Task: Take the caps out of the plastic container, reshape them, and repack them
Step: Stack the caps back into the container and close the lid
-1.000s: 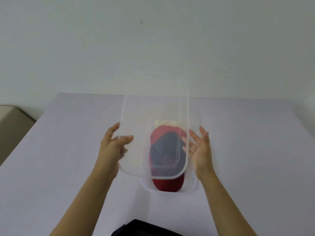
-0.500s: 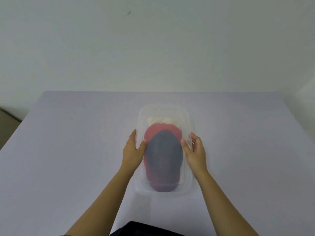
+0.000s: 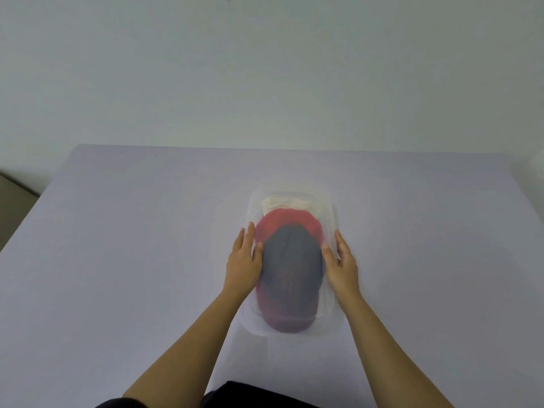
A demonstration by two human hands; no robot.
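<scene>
The plastic container lies about midway between the left and right edges of the worktop, its long side running from the near edge toward the far edge, and it stands well apart from every edge in view. A cloudy lid covers it. Three caps show through the lid, stacked lengthwise: a navy cap on top nearest the person, a red cap under it, and a cream cap at the far end. The left hand lies flat against the container's left side, fingers straight and thumb on the lid. The right hand mirrors it on the right side, fingers also extended and thumb on top. Both forearms reach in from the near edge. The pale lavender surface spreads broadly to the left, right and far side of the container. Behind the far edge rises a plain pale wall, and a beige surface shows past the left edge.
</scene>
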